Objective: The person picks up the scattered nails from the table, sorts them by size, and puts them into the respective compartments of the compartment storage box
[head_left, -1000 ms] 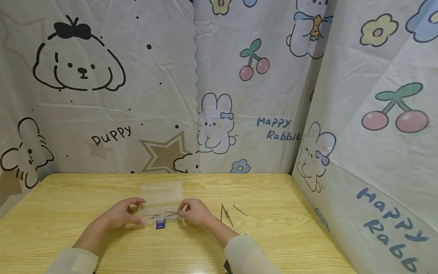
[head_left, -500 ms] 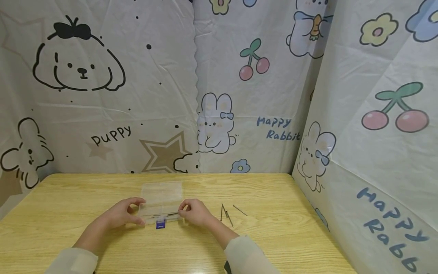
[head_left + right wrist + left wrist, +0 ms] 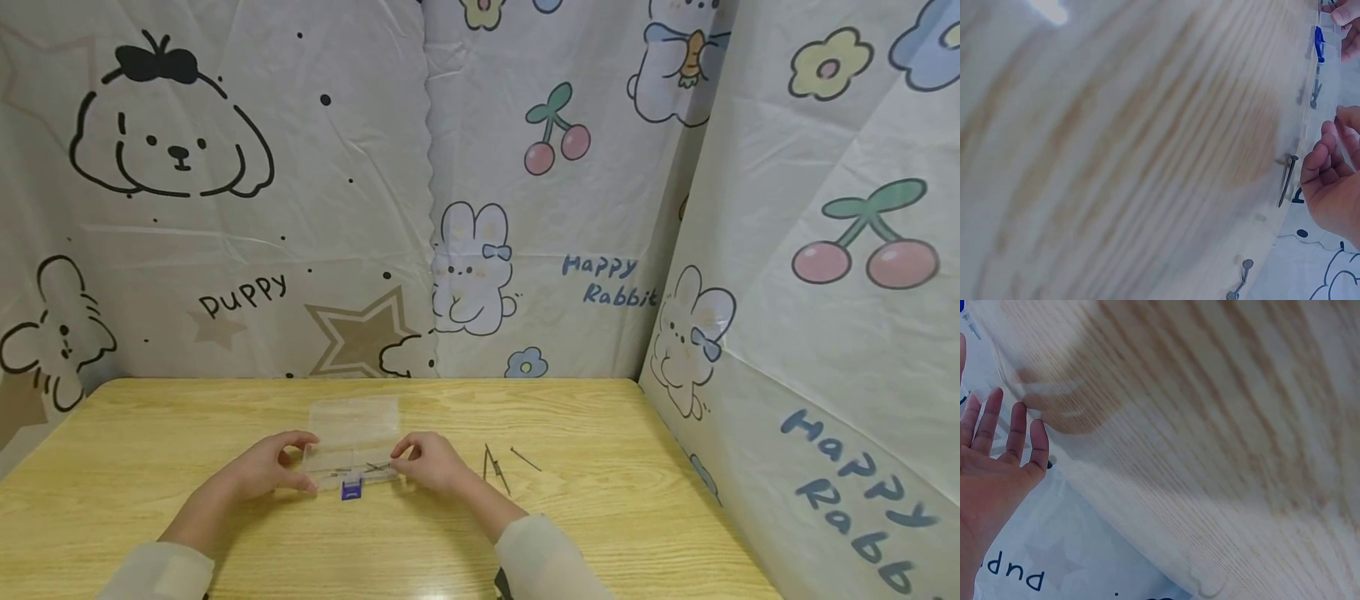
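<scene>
A clear plastic box (image 3: 330, 462) with a blue latch (image 3: 352, 488) lies on the table, its lid (image 3: 354, 418) folded back. Several nails (image 3: 341, 473) lie inside along the front. My left hand (image 3: 273, 462) holds the left end of the box, thumb at the front corner and fingers farther back; its fingers (image 3: 1016, 428) look fairly straight in the left wrist view. At the box's right end, my right hand (image 3: 429, 461) pinches a nail (image 3: 382, 467) between thumb and forefinger, its shaft crossing another nail over the box. The fingertips cover the pinched end.
More nails (image 3: 497, 471) lie in a small group to the right of the right hand, with a single nail (image 3: 527, 459) beyond them. Printed cloth (image 3: 360, 208) stands behind the wooden table (image 3: 420, 550) and along its right side.
The right hand's nails have come lower and nearer the box; one now lies crossed with the pinched one. The left hand stays in place on the box.
</scene>
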